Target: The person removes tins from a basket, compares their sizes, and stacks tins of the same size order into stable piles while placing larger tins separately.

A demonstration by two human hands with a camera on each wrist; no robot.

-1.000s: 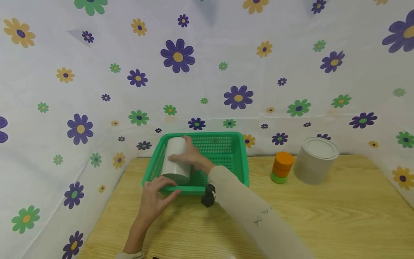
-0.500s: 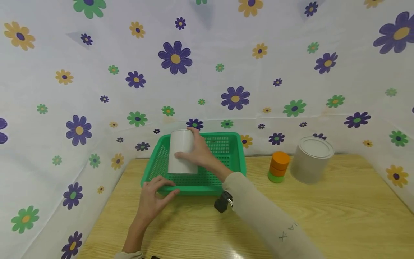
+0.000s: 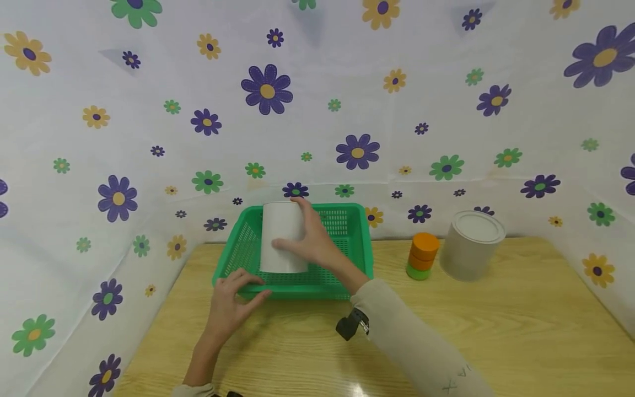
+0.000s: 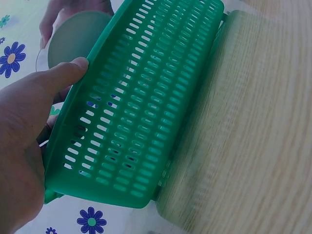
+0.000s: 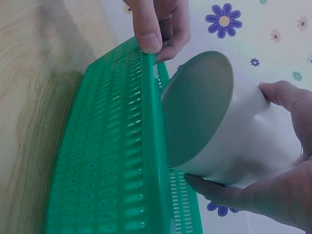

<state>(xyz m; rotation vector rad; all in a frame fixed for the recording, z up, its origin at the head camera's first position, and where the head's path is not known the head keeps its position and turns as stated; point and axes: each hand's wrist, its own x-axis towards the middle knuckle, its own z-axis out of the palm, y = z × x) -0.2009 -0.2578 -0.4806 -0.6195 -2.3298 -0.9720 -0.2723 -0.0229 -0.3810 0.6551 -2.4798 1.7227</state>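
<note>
My right hand grips a white cylindrical can from its right side, thumb across the front. It holds the can, slightly tilted, over the left part of a green plastic basket. In the right wrist view, the can's flat grey-green end faces the camera, close to the basket's rim. My left hand pinches the basket's front rim near its left corner. The left wrist view shows the left thumb on that rim and the other fingers mostly hidden behind it.
On the wooden table, right of the basket, stands an orange stack of round pieces with a green base. Beside it is a larger white lidded can. A flowered white cloth hangs behind and at the sides.
My right hand has lifted the can from its leaning position in the basket and brought it slightly right. The left hand stays at the rim.
</note>
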